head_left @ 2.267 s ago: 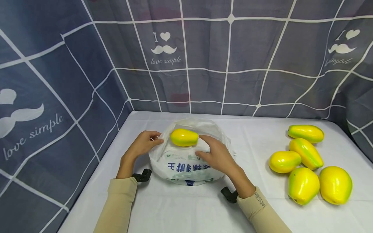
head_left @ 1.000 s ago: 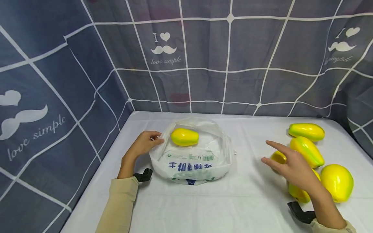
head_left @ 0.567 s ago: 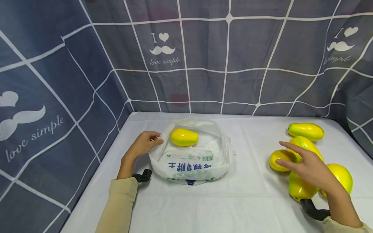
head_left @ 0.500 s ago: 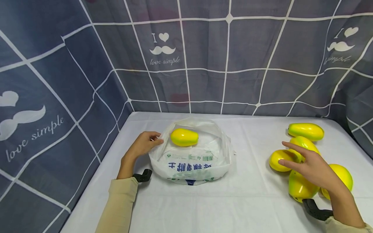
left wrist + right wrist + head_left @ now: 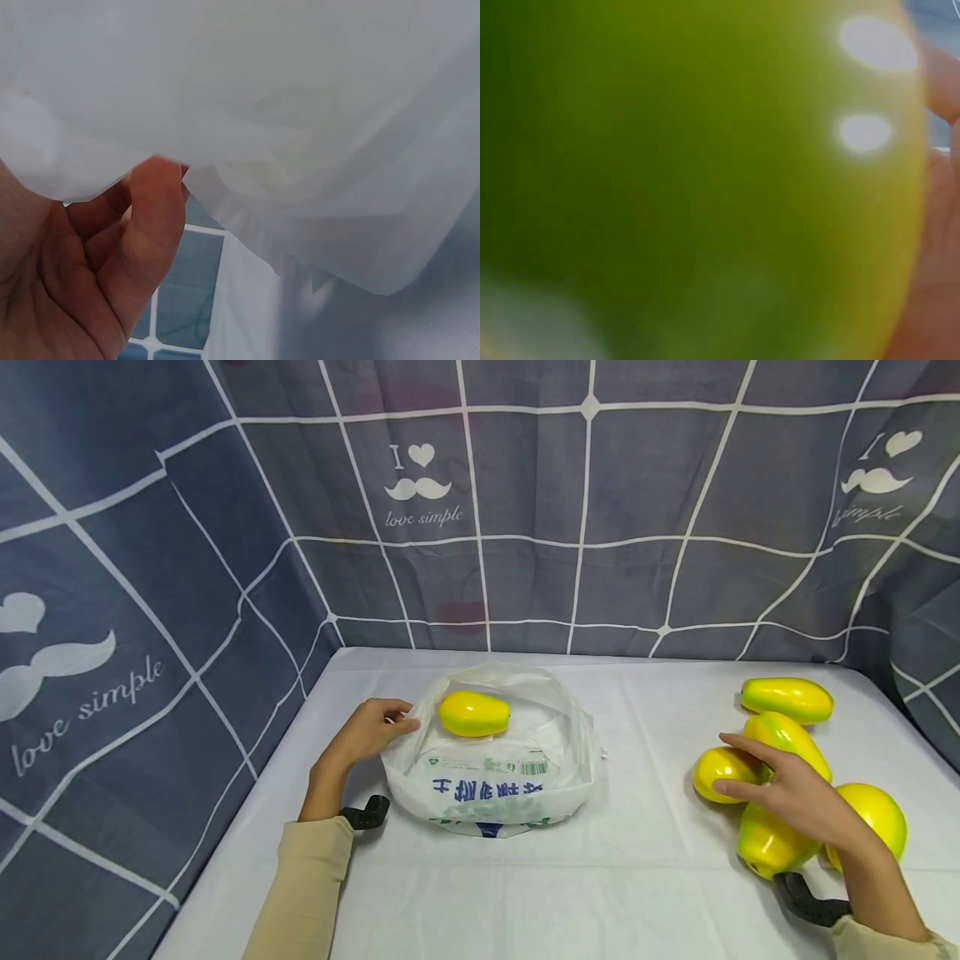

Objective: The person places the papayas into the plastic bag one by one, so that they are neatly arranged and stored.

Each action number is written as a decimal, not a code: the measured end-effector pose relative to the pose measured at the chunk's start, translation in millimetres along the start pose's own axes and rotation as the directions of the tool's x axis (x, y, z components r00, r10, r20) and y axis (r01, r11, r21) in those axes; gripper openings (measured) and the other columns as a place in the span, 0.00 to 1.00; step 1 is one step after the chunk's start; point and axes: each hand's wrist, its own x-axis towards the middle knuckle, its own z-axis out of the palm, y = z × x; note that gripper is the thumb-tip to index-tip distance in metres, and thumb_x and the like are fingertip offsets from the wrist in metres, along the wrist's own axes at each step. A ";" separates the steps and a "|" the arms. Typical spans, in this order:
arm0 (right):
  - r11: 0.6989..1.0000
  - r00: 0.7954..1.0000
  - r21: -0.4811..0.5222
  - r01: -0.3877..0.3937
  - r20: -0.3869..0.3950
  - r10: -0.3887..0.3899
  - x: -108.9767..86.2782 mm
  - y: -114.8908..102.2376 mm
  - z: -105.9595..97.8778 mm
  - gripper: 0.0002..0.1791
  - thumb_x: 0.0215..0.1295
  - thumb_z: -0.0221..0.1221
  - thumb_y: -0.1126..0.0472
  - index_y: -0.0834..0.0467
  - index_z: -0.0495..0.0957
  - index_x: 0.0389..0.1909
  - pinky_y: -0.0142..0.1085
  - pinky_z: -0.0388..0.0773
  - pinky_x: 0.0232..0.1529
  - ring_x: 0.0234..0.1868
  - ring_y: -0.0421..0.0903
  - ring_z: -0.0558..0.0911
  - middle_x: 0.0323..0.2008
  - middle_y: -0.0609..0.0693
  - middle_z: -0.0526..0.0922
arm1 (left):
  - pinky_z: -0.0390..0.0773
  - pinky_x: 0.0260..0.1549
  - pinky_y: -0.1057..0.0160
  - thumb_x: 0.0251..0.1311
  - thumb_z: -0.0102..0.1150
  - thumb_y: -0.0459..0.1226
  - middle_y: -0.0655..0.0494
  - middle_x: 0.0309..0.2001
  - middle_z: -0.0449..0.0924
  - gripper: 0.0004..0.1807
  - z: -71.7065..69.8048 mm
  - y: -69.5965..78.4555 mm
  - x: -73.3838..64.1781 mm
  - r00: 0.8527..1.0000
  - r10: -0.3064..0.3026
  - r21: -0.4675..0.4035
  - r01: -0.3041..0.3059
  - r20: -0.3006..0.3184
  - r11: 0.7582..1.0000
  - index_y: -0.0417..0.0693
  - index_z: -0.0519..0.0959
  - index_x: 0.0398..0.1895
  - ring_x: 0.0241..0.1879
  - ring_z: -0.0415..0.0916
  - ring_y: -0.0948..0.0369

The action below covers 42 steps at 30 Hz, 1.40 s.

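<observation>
Six yellow fruits (image 5: 474, 714), one bag (image 5: 487, 814)

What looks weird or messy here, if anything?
Nothing looks spilled or broken: one yellow fruit sits in the open white bag. Only the gray cloth behind looks a bit wonky, because its checks bend and go wavy.
</observation>
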 end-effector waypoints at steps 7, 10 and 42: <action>0.997 0.999 -0.072 0.032 -0.010 -0.033 2.8 -1.3 5.0 0.41 0.63 0.67 0.49 0.70 0.65 0.68 0.68 0.57 0.56 0.64 0.69 0.62 0.65 0.72 0.66 | 0.74 0.36 0.60 0.65 0.63 0.38 0.47 0.38 0.81 0.18 -0.8 -1.0 0.5 1.000 0.001 0.004 -0.001 -0.002 1.000 0.36 0.81 0.53 0.38 0.74 0.53; 0.997 1.000 -0.079 -0.002 -0.012 0.001 4.0 -1.4 6.7 0.41 0.63 0.66 0.47 0.70 0.65 0.68 0.68 0.57 0.56 0.64 0.70 0.62 0.65 0.72 0.66 | 0.74 0.36 0.60 0.65 0.63 0.38 0.47 0.39 0.81 0.18 -1.2 -1.1 0.5 1.000 0.005 0.007 -0.005 0.001 1.000 0.36 0.81 0.53 0.39 0.74 0.53; 0.985 0.980 -0.167 0.041 -0.185 -0.073 10.0 -2.4 19.0 0.39 0.64 0.65 0.47 0.70 0.66 0.66 0.69 0.57 0.55 0.62 0.74 0.64 0.61 0.73 0.69 | 0.74 0.35 0.59 0.64 0.64 0.37 0.48 0.37 0.81 0.17 -1.8 -2.9 -0.3 0.999 0.038 -0.007 -0.038 -0.008 0.999 0.35 0.82 0.52 0.36 0.74 0.54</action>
